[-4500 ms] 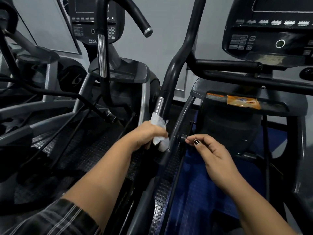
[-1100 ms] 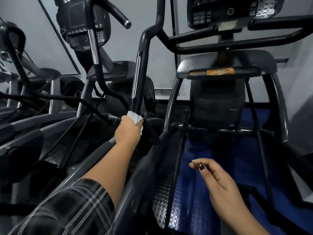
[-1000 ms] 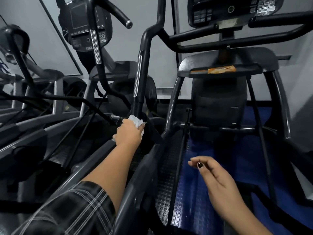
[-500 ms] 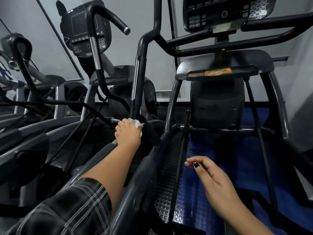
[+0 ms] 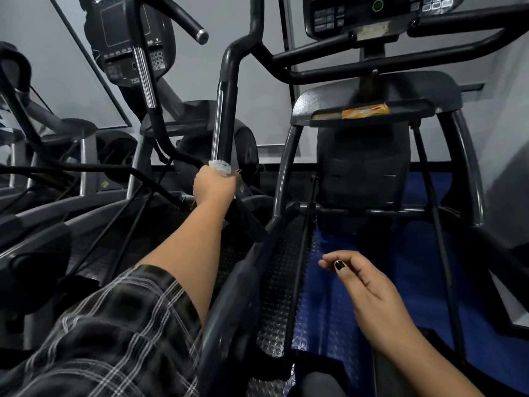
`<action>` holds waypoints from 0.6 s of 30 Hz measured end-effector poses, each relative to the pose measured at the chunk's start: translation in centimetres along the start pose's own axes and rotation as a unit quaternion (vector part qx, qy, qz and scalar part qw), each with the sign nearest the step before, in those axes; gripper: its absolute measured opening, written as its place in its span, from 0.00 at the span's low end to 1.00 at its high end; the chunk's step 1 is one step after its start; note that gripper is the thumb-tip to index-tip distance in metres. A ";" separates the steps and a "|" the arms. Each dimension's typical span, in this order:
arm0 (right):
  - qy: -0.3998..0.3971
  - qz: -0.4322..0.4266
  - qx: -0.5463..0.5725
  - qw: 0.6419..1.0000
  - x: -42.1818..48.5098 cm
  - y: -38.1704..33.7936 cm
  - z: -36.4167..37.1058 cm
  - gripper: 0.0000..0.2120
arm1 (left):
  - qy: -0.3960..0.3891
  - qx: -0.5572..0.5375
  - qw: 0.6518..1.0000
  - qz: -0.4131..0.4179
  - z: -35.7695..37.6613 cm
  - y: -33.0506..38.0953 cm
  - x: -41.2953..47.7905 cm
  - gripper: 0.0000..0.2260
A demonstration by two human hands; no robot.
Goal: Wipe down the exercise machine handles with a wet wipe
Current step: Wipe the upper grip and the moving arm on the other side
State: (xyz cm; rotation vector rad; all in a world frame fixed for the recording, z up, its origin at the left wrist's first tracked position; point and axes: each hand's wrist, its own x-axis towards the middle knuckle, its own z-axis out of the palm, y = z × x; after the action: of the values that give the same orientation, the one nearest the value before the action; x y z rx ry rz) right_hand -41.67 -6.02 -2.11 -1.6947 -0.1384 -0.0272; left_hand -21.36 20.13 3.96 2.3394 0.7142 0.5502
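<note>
My left hand (image 5: 213, 186) is wrapped around the lower part of the black upright handle (image 5: 227, 116) of the exercise machine, with a white wet wipe (image 5: 219, 166) pressed between palm and bar. A silver strip runs along the handle just above the wipe. My right hand (image 5: 362, 282) hovers low on the right over the blue studded floor mat, fingers loosely curled and holding nothing, well apart from the handle.
An orange wipes packet (image 5: 365, 110) lies on the machine's black tray (image 5: 303, 111). The console (image 5: 372, 12) sits at the top with crossbars under it. A second machine (image 5: 128, 44) with its own handle stands to the left. A studded foot pedal (image 5: 282, 282) lies below.
My left hand has slid the wipe up the handle from its base. The right hand, which earlier pinched a knob on the frame, now hangs free and lower.
</note>
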 end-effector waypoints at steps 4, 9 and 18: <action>-0.001 -0.001 -0.001 1.000 -0.5 -0.2 0.2 0.10 | 0.039 -0.008 0.999 -0.006 0.1 -1.2 -1.4 0.26; -0.008 -0.007 0.003 1.000 -1.3 -0.4 0.1 0.11 | 0.008 0.022 0.999 -0.039 -0.2 -3.2 -3.3 0.30; -0.026 -0.015 0.025 0.999 -2.1 -0.8 1.2 0.12 | -0.164 0.251 0.953 -0.045 -3.0 -7.0 -6.7 0.32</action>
State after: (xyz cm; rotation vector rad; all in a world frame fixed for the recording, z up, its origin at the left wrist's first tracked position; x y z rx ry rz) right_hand -43.89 -4.87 -1.72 -1.6448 -0.2020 -0.0017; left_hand -30.57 21.98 0.05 2.7481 0.8687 -0.0843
